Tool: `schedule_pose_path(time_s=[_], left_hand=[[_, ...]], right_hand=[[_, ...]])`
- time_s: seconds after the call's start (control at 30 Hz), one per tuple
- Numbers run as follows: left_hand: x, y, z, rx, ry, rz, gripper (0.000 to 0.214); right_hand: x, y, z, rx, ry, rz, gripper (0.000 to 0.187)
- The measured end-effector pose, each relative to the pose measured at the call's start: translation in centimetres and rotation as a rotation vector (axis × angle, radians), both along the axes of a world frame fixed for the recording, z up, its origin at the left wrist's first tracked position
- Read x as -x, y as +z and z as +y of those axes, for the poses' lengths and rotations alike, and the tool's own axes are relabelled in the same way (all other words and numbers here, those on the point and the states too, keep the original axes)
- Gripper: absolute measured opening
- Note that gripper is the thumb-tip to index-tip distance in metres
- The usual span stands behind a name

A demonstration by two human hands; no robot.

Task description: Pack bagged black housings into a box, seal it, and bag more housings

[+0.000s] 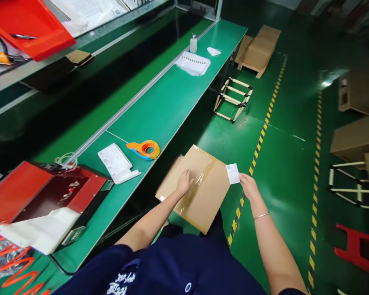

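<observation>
Under left hand (184, 182), spread flat: taped brown cardboard box (199, 192) on lap. Just right of it, right hand (248, 185) pinching small white label (233, 173) at box edge.

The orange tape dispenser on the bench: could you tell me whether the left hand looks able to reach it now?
Probably yes. The left hand lies open on the cardboard box, holding nothing; the tape dispenser sits on the green bench close beside the box, with nothing between them.
</observation>
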State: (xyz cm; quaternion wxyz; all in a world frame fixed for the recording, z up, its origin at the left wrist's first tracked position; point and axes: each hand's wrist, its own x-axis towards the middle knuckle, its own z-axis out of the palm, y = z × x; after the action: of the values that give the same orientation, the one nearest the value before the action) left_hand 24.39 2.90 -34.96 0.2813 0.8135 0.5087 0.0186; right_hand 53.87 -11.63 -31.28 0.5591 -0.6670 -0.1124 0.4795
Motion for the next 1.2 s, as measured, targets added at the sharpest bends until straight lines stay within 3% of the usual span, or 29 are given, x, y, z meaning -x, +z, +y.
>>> schedule_pose_path(time_s=[0.1,0.2,0.27,0.33,0.43,0.57,0.77,0.97,1.2], left_hand=[[-8.4,-6.0,1.3,-0.021,0.113,0.099,0.061],[-13.5,-11.1,2.6,-0.035,0.193,0.234,0.063],[-14.8,-13.2,3.0,-0.062,0.21,0.313,0.063],[-15.0,-14.3,3.2,-0.099,0.205,0.368,0.063],[-14.5,-15.0,3.1,-0.148,0.187,0.413,0.064],[-13.8,-15.8,2.8,-0.23,0.17,0.423,0.065],[-13.4,-16.5,2.7,-0.272,0.138,0.453,0.067],[-13.6,-16.1,2.8,-0.192,0.16,0.505,0.068],[-13.7,-16.1,2.8,-0.167,0.175,0.526,0.068]], right_hand=[[-8.6,-7.2,6.1,0.004,0.062,0.128,0.06],[-14.1,-15.5,13.3,0.045,0.147,0.303,0.052],[-15.4,-20.4,17.7,0.078,0.213,0.435,0.045],[-14.9,-24.3,21.6,0.105,0.292,0.567,0.037],[-12.1,-28.1,26.2,0.125,0.414,0.728,0.024],[-7.5,-30.4,30.2,0.125,0.552,0.858,0.015],[-2.9,-32.1,32.9,0.115,0.657,0.951,0.01],[-1.7,-33.0,33.5,0.145,0.685,0.967,0.004],[-1.8,-32.7,33.5,0.136,0.693,0.928,0.007]])
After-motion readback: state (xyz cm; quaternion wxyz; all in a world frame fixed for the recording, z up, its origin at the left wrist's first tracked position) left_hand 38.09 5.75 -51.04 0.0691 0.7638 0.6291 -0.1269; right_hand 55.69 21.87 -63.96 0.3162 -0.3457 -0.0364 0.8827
